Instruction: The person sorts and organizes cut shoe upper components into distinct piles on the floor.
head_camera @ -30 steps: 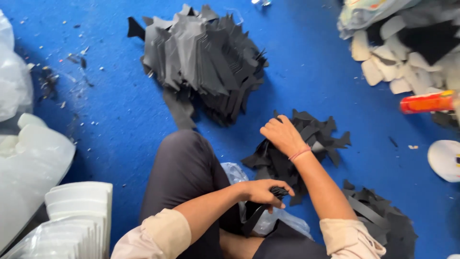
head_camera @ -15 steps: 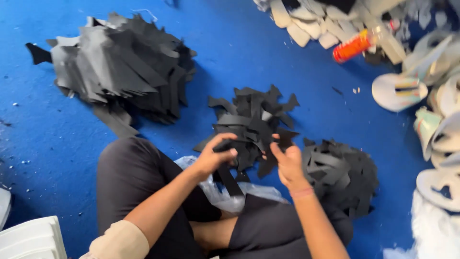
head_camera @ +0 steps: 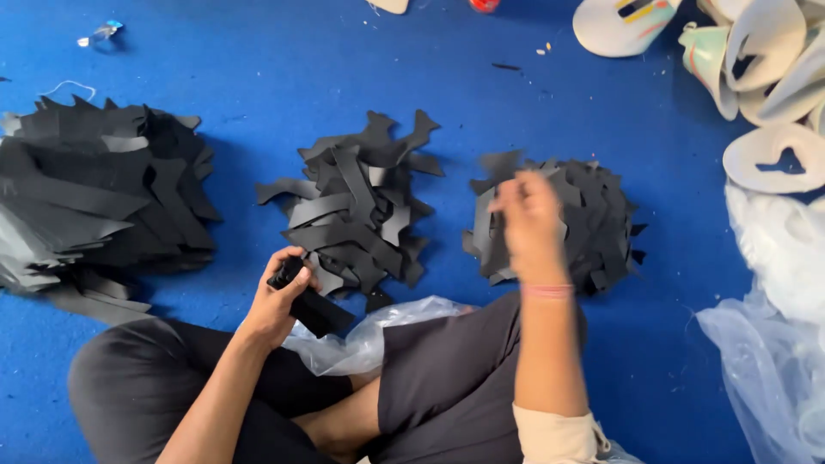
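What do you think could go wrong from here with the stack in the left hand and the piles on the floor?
The left hand grips a thick stack of black pieces near one end; pieces might slip out. The right hand is blurred above the right pile and could scatter it. The middle pile lies loose and could mix with its neighbours.

dark grey trousers [head_camera: 447,378], a cream sleeve [head_camera: 554,434] and a pink wristband [head_camera: 547,290] on the right wrist.

Bright, even light; right hand [head_camera: 531,225] motion-blurred, shadows soft.
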